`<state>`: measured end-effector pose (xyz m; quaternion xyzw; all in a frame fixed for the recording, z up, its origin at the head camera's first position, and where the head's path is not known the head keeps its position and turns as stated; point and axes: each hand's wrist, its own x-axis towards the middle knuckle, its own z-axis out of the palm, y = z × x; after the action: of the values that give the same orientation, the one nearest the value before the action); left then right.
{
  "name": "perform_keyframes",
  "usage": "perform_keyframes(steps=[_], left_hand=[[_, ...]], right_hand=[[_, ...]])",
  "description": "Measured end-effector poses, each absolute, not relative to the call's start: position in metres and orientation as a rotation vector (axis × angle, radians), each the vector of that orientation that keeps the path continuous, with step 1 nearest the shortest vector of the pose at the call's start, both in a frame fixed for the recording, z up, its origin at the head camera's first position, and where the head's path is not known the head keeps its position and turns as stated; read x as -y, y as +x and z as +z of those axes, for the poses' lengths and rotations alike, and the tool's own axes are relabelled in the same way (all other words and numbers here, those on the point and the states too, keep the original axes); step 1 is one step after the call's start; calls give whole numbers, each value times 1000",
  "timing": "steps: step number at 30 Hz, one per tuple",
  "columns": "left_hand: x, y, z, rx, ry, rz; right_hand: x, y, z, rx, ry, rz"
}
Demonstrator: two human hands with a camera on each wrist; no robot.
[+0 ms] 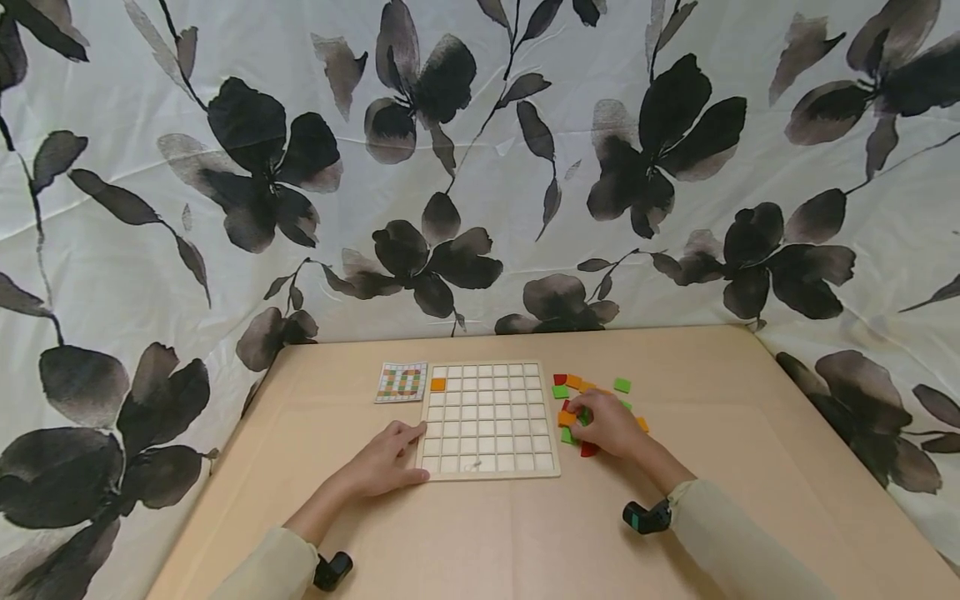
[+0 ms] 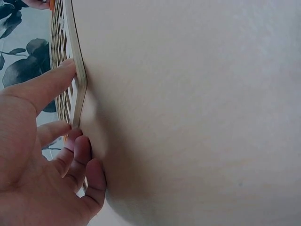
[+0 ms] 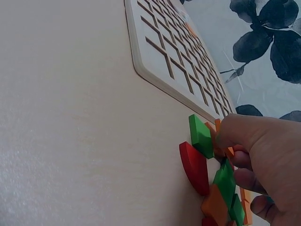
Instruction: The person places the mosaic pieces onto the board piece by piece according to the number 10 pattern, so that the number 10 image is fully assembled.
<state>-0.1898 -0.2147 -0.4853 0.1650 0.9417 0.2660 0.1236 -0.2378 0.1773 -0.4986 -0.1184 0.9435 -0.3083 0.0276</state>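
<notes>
A light wooden grid board (image 1: 482, 479) lies on the table, with one orange square (image 1: 438, 384) in its upper left cell. My left hand (image 1: 386, 460) rests at the board's left side, thumb at the near left corner and fingertips along the edge. To the board's right, my right hand (image 1: 611, 423) reaches down into a loose group of coloured pieces, fingers bent. Its fingertips are right at an orange piece (image 1: 567, 419); I cannot tell whether they pinch it. Close by lie a green piece (image 3: 201, 136) and a curved red piece (image 3: 194, 168). The hand hides part of the group.
A small pattern card (image 1: 401, 383) with coloured squares lies at the board's upper left. Another green piece (image 1: 622, 385) sits at the group's far side. Behind the wooden table (image 1: 495, 542) hangs a floral cloth (image 1: 465, 167).
</notes>
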Motion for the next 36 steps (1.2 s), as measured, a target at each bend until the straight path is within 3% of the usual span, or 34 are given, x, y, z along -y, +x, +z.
perform_keyframes(steps=[36], left_hand=[[217,-189,-490,-2757,515,778]], right_hand=[[-116,-260,-488,-2889,-669,-1028]])
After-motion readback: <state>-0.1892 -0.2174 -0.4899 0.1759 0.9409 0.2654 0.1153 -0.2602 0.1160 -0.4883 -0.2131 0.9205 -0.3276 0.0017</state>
